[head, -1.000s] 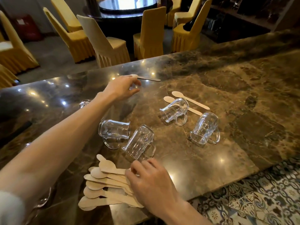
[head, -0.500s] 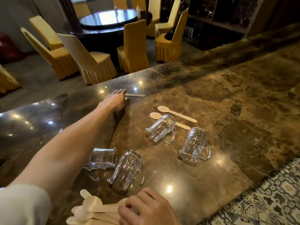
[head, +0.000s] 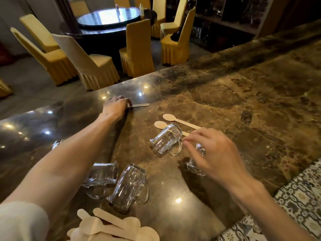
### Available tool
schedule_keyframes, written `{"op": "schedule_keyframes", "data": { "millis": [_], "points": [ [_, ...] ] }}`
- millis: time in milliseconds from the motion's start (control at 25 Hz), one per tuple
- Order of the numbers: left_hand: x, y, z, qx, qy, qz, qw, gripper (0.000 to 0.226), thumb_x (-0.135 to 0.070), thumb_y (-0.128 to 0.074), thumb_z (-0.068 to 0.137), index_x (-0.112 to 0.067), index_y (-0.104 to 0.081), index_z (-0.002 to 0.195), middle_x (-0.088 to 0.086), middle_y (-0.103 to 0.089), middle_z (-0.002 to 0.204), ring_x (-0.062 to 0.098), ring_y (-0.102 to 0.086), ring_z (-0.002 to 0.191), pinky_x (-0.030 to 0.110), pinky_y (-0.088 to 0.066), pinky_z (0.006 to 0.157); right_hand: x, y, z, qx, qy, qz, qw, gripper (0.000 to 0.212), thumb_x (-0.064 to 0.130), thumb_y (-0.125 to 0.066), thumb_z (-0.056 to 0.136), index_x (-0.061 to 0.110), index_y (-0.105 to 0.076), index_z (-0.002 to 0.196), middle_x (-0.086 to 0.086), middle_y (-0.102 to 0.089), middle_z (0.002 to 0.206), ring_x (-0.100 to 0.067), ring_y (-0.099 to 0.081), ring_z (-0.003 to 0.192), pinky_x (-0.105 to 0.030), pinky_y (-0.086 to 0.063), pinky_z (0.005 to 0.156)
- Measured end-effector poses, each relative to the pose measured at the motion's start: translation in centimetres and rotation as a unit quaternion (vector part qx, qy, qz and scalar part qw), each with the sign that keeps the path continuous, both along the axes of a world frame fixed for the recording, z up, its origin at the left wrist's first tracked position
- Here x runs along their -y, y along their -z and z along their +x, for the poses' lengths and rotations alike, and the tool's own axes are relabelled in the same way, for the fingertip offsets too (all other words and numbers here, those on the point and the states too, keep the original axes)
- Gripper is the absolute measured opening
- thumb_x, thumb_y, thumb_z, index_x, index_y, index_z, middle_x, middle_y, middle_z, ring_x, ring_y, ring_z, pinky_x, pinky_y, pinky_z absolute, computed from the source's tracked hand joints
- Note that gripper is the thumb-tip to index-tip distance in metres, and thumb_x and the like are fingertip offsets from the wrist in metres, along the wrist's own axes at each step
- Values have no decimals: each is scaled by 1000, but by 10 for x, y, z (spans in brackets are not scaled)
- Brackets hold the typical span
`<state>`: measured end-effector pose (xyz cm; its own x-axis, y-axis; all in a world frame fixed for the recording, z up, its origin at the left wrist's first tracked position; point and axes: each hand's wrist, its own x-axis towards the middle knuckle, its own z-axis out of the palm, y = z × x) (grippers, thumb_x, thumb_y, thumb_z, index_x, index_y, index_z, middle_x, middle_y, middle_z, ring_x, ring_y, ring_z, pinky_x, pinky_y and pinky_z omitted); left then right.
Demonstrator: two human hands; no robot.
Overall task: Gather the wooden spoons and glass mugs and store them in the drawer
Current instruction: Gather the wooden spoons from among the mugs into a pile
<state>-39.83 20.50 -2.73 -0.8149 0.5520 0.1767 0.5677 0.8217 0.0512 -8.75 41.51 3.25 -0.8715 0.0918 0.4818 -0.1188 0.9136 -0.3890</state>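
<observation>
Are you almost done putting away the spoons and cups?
Not yet. A pile of spoons is gathered. The left hand is on a far spoon; the right hand reaches over the mugs. Two spoons and every mug remain out; no drawer shows.

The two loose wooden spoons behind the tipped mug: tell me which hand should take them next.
The right hand. It hovers open just beside the two loose wooden spoons, near their handle ends, next to the tipped mug. The left hand is stretched far across the marble counter, already pressing on another spoon.
</observation>
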Motion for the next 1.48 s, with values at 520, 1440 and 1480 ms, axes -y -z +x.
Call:
{"op": "schedule_keyframes", "data": {
  "millis": [520,1440,1480],
  "points": [
    [9,1,29,66,1,96,993,22,-19,-60,90,-21,-64,111,3,-59,110,12,-55,86,25,-45,78,-74,35,-96,288,149,-31,946,38,49,-72,76,25,-70,105,0,-70,108,-23,-61,102,-36,-50,82],
    [108,-90,272,-33,120,109,986,25,-35,-55,86,-25,-74,98,-3,-71,93,14,-62,89,38,-50,83,-65,36,-116,336,168,-52,925,14,31,-76,76,27,-63,76,-5,-66,97,-18,-53,87,-33,-45,71],
    [113,-84,285,-37,119,108,986,31,-40,-48,88,-27,-75,97,-5,-71,92,14,-63,89,37,-50,84,-65,36,-116,337,167,-52,925,14,31,-76,76,27,-63,76,-4,-65,95,-18,-53,86,-32,-45,71]
  ]
}}
